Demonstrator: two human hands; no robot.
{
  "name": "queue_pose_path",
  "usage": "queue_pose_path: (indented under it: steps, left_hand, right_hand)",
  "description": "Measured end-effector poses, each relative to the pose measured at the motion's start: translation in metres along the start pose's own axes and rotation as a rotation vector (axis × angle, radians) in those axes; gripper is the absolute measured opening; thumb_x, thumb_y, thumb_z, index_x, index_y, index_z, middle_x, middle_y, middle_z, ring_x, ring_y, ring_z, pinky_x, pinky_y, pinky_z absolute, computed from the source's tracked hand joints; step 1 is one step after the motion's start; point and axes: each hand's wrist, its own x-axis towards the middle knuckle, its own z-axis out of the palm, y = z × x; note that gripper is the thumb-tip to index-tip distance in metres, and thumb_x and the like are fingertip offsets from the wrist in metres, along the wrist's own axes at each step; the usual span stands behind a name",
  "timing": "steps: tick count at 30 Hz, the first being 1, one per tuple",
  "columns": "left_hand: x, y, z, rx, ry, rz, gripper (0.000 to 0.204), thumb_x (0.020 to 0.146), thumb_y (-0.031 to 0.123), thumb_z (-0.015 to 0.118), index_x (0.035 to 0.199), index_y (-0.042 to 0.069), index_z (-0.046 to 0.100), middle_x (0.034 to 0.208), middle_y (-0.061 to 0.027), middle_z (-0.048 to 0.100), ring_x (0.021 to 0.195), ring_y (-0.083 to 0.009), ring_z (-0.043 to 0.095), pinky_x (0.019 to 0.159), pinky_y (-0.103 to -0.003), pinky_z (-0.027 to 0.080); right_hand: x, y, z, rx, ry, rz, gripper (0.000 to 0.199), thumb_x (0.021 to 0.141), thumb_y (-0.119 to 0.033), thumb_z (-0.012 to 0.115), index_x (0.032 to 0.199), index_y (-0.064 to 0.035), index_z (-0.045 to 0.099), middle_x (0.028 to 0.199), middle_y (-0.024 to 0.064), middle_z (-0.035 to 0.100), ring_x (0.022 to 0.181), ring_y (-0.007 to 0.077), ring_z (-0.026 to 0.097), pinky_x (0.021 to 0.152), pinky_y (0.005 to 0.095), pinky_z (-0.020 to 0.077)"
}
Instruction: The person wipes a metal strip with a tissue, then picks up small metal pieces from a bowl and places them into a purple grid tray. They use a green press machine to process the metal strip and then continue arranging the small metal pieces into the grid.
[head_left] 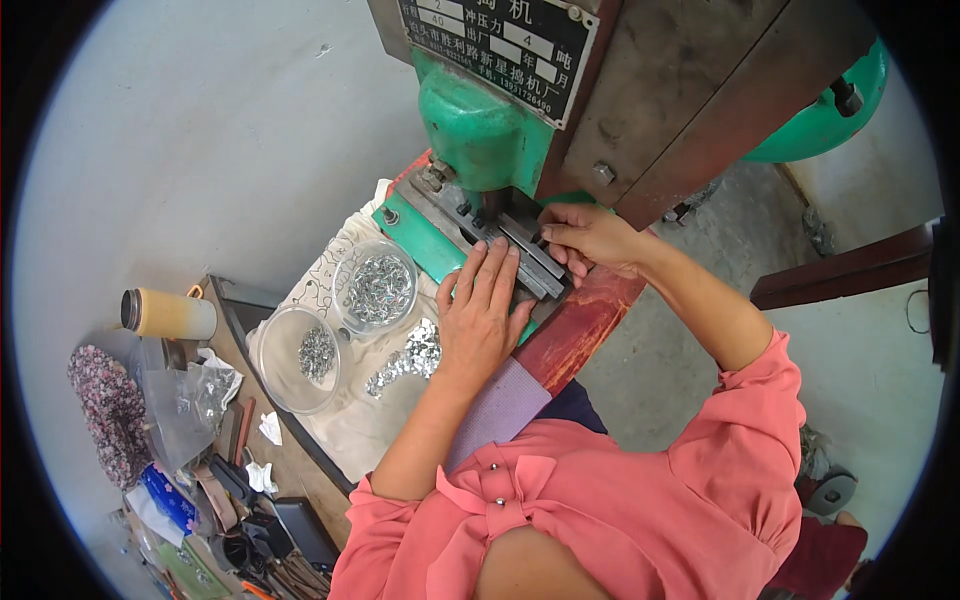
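Observation:
A green punch press (472, 125) stands at the upper middle, its ram over a dark steel die (538, 272). My left hand (478, 325) lies with outstretched fingers on the near left side of the die, fingertips touching the steel. At the die's right side is my right hand (592, 240), its thumb and fingers bent together in a pinch. Whatever those fingers hold, if anything, is too small or hidden to make out. Left of my left hand, a heap of small shiny metal pieces (418, 352) lies on a pale cloth (375, 435).
Two clear round tubs, one nearer (266, 372) and one farther (340, 268), hold small metal parts. A yellow-lidded jar (170, 313), bags and tools crowd the far left. The red wooden bench edge (590, 315) runs below the die; a dark beam (850, 270) stands at right.

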Motion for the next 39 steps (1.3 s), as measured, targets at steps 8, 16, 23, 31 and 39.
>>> queue_pose_path:
  steps: [8, 16, 23, 31, 39]
  left_hand:
    - [-0.031, -0.008, -0.009, -0.212, 0.154, -0.074, 0.082, 0.073, 0.014, 0.081, 0.143, 0.0, 0.04, 0.143, -0.023, 0.045, 0.127, -0.0382, 0.047, 0.105, -0.046, 0.036]
    - [-0.06, 0.001, -0.015, -0.323, 0.093, -0.133, 0.075, 0.076, 0.007, 0.077, 0.141, 0.0, 0.041, 0.136, -0.0237, 0.048, 0.121, -0.0393, 0.05, 0.102, -0.045, 0.042]
    - [-0.073, 0.013, -0.022, -0.611, -0.006, -0.261, 0.051, 0.082, 0.004, 0.072, 0.13, 0.0, 0.054, 0.122, -0.0184, 0.058, 0.109, -0.0292, 0.059, 0.093, -0.037, 0.048]
    - [-0.089, 0.024, -0.013, -1.327, -0.083, -0.63, 0.045, 0.09, -0.003, 0.065, 0.133, -0.001, 0.053, 0.125, -0.0119, 0.059, 0.109, -0.0158, 0.059, 0.092, -0.028, 0.048]
    - [-0.121, 0.009, -0.045, -1.615, -0.14, -0.697, 0.044, 0.091, -0.003, 0.065, 0.134, -0.002, 0.052, 0.124, -0.0113, 0.06, 0.108, -0.0118, 0.057, 0.092, -0.027, 0.049]
  right_hand:
    - [-0.048, 0.023, 0.021, -0.773, 0.345, -0.35, 0.036, 0.093, -0.039, 0.066, 0.092, -0.0035, 0.059, 0.065, 0.0072, 0.059, 0.052, 0.0237, 0.061, 0.048, 0.0337, 0.0451]
    - [-0.053, 0.052, 0.054, -1.1, 0.587, -0.623, 0.04, 0.087, -0.04, 0.07, 0.079, -0.0042, 0.053, 0.069, 0.0107, 0.058, 0.06, 0.0337, 0.062, 0.05, 0.0422, 0.0477]
    - [-0.076, 0.069, 0.056, -1.086, 0.665, -0.722, 0.031, 0.086, -0.024, 0.073, 0.077, -0.0043, 0.052, 0.071, 0.0117, 0.054, 0.058, 0.0312, 0.059, 0.05, 0.0409, 0.0462]
    - [-0.127, 0.106, 0.066, -0.987, 0.726, -0.702, 0.024, 0.083, -0.021, 0.074, 0.082, -0.0033, 0.058, 0.07, 0.0092, 0.052, 0.054, 0.0276, 0.054, 0.049, 0.038, 0.0433]
    - [-0.117, 0.11, 0.115, -0.847, 0.23, -0.727, 0.019, 0.085, -0.016, 0.071, 0.091, -0.002, 0.061, 0.075, 0.0114, 0.056, 0.062, 0.0301, 0.058, 0.055, 0.0394, 0.0459]
